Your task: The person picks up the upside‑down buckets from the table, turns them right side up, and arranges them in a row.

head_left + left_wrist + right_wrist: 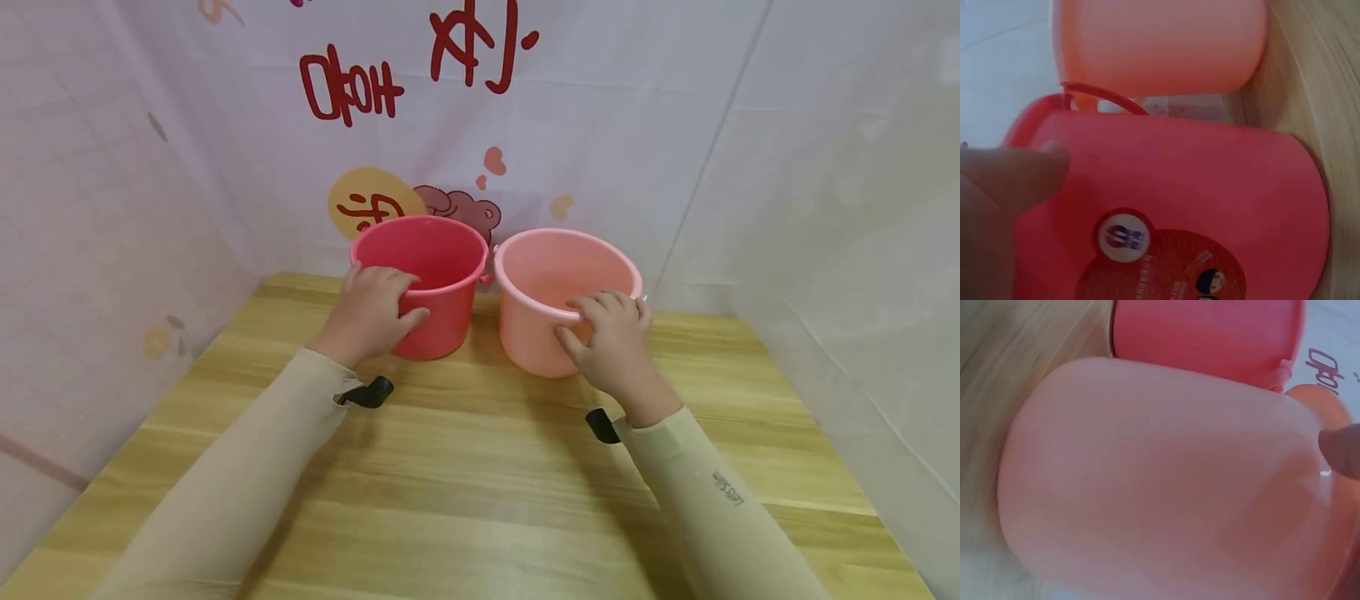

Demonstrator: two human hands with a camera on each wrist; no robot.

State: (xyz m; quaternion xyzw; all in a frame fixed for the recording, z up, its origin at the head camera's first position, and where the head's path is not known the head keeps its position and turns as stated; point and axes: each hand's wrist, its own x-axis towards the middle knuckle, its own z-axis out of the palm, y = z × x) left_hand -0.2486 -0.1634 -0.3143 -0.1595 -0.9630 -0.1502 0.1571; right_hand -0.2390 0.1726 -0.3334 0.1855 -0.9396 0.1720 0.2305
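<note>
Two plastic buckets stand upright side by side at the back of the table, a red bucket (442,321) on the left and a light pink bucket (525,342) on the right. My left hand (371,312) grips the red one's near rim, fingers over the edge and thumb outside. With my right hand (611,346) I hold the near rim of the pink one in the same way. In the left wrist view the red bucket (1210,175) shows a round label and a patterned sticker. The pink wall (1147,475) fills most of the right wrist view.
Under the buckets lies a wood-grain table (465,483). Close behind them hangs a white backdrop (615,150) with red lettering and cartoon prints. Pale sheets also border the table at left and right. A black strap end (375,392) sticks out at the left cuff.
</note>
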